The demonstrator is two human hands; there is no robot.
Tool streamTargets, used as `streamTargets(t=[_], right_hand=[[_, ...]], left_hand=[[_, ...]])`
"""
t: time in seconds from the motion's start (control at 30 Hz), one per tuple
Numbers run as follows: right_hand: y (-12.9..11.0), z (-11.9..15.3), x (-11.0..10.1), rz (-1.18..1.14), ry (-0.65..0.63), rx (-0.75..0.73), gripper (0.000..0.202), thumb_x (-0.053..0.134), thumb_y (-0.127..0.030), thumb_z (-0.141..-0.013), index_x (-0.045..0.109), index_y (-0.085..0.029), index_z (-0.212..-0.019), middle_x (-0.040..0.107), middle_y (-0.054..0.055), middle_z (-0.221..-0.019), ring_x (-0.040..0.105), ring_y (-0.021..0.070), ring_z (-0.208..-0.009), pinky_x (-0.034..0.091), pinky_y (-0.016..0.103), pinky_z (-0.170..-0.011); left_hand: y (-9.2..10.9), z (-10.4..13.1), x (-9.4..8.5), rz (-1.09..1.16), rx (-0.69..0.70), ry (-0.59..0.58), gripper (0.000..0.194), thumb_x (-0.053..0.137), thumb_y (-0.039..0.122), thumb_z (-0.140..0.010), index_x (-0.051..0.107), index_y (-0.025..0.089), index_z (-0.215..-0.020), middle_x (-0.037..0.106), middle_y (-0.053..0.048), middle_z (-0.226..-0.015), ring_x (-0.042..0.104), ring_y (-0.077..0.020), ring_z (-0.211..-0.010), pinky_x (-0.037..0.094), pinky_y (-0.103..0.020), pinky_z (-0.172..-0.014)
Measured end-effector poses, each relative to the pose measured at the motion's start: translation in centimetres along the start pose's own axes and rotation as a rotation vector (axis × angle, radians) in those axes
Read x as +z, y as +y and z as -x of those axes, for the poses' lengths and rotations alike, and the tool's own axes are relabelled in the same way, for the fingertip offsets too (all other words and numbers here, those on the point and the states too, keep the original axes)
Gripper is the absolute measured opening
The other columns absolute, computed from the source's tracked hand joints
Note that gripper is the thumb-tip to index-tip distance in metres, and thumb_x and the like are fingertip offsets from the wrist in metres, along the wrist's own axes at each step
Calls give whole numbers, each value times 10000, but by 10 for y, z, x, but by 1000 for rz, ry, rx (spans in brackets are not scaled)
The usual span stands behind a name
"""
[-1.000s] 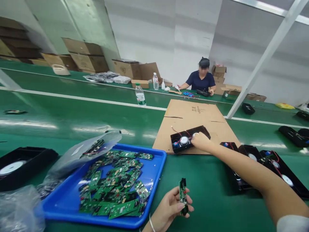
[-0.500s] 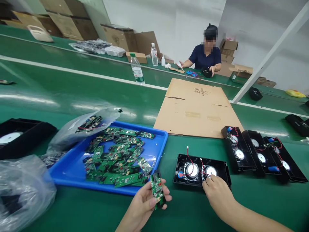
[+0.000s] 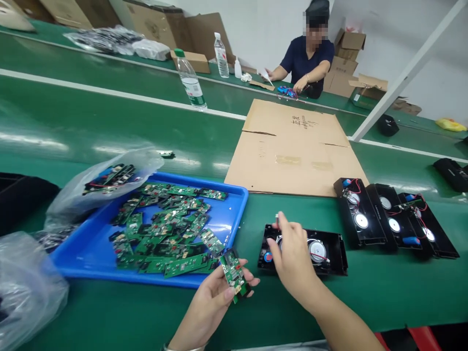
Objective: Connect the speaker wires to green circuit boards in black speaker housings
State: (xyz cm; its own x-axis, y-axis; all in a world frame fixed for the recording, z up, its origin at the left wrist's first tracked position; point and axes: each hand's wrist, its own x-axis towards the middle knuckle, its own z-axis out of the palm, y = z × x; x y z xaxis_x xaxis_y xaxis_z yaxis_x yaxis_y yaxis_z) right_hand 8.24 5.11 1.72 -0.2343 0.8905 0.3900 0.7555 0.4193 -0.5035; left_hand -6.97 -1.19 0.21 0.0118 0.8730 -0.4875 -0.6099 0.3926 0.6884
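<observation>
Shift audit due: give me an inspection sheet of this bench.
Surface: green bench, cardboard sheet flat on it.
Job's things: circuit board; black speaker housing, open side up.
Clutter: blue tray of boards, plastic bags, three more housings, water bottle.
Hands: left hand holds the board; right hand pinches a connector over the housing.
Cables: red wires in the housing.
Surroundings: co-worker, cartons.

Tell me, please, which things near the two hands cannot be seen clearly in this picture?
- Head view: the right hand covers the left speaker of the black speaker housing.
- The small white connector at its fingertips is too small to identify surely.
- The left hand holds a green circuit board; its markings are too small to read.
- The clear plastic bag is cut off by the left edge.
</observation>
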Motion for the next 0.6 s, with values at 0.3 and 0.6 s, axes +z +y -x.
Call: streamTargets(t=[0.3, 0.6], right_hand=[[-13, -11, -14, -737, -225, 41, 159, 529, -230, -870, 670, -172, -821, 648, 11, -730, 578, 101, -640, 460, 191, -575], [-3, 13, -24, -555, -226, -77, 208, 493, -271, -894, 661, -171, -822, 588, 33, -718, 550, 124, -673, 463, 239, -596]], left_hand=[[0, 1, -2, -127, 45, 59, 530, 824, 408, -482, 672, 172, -931, 715, -57, -773, 656, -241, -729, 498, -348, -759], [-6, 3, 19, -206, 77, 8, 507, 830, 346, -480, 691, 182, -939, 712, -80, -948, 625, -274, -947, 503, -349, -839]])
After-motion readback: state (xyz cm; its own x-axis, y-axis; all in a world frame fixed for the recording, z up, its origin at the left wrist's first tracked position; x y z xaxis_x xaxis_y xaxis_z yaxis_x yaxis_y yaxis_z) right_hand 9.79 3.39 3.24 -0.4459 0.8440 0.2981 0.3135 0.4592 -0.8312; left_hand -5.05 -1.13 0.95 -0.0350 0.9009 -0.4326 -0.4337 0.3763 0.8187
